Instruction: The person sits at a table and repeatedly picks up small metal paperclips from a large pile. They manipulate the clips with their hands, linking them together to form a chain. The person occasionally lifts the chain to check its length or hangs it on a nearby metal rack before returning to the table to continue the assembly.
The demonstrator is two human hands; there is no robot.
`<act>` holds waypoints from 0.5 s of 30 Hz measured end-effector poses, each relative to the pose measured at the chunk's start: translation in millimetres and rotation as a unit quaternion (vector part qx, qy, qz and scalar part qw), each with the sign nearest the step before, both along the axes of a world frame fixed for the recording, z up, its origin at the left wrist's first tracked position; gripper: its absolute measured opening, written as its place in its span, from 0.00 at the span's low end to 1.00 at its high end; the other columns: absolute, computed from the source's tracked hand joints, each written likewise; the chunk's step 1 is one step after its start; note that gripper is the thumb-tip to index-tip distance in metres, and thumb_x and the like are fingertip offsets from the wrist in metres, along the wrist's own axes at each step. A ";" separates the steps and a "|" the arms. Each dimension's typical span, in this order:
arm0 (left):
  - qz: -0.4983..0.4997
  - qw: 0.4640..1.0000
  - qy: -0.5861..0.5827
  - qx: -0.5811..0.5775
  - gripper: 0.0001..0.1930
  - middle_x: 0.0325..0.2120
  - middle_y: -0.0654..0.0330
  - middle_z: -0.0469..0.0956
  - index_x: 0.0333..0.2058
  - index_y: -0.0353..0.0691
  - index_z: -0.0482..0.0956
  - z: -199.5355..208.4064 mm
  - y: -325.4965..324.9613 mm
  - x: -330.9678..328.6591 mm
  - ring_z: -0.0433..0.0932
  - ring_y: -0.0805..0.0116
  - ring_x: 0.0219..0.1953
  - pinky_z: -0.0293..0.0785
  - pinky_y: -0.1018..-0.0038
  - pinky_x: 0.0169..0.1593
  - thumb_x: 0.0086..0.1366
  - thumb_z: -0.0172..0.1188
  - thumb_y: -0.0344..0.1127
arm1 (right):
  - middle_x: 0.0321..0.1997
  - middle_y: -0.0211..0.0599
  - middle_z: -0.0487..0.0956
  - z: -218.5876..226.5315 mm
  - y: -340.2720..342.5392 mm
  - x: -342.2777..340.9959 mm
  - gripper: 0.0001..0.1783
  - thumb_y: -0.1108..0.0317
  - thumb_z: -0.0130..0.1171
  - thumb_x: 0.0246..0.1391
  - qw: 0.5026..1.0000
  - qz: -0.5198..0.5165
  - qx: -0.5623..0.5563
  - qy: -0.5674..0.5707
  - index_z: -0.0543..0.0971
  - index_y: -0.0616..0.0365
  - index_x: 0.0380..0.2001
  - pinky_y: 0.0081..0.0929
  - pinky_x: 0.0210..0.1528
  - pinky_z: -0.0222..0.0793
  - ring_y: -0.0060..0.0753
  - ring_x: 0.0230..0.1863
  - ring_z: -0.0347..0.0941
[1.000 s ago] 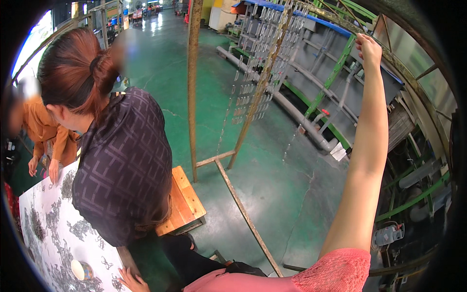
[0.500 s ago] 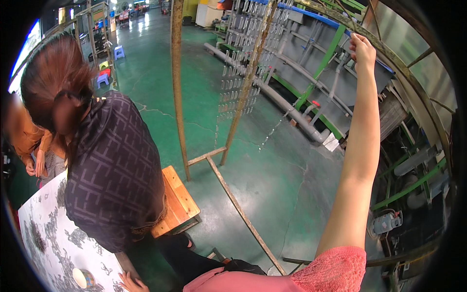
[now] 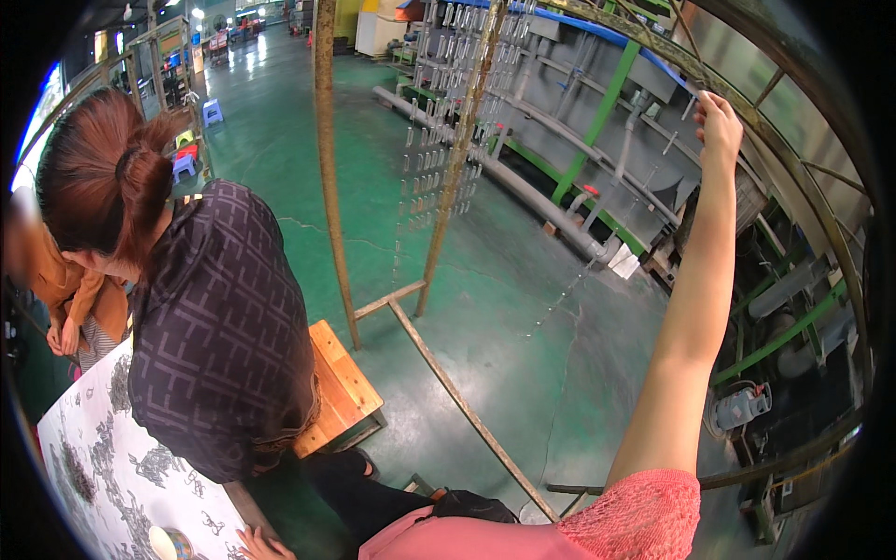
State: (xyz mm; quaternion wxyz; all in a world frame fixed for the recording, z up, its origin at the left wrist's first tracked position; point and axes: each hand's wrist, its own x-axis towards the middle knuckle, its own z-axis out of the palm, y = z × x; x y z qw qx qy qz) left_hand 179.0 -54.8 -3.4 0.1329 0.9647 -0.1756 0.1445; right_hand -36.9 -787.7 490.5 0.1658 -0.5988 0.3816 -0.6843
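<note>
- Green factory floor (image 3: pixel 523 308), rusty rack frame (image 3: pixel 327 187).
- Right hand (image 3: pixel 719 126) pinches a thin hanging strand (image 3: pixel 597 257) at its top: light, limp, likely tangle-prone.
- Left hand (image 3: pixel 257 543) barely visible; grip unclear.

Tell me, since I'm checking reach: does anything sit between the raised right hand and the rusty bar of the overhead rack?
Nothing visible does. The right hand is already up at the rusty bar of the overhead rack, its fingers touching or gripping a thin wire hook there. The hanging rows of small metal parts lie farther left, out of the way.
</note>
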 end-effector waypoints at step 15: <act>-0.009 1.000 -0.020 -0.004 0.17 0.48 0.48 0.75 0.46 0.44 0.77 5.5 0.7 -2.5 0.69 0.45 0.55 0.60 0.54 0.59 0.55 0.56 0.29 | 0.27 0.26 0.78 23.9 11.6 -86.8 0.09 0.63 0.60 0.54 0.994 -0.084 -0.053 -0.048 0.82 0.57 0.33 0.17 0.22 0.60 0.16 0.24 0.69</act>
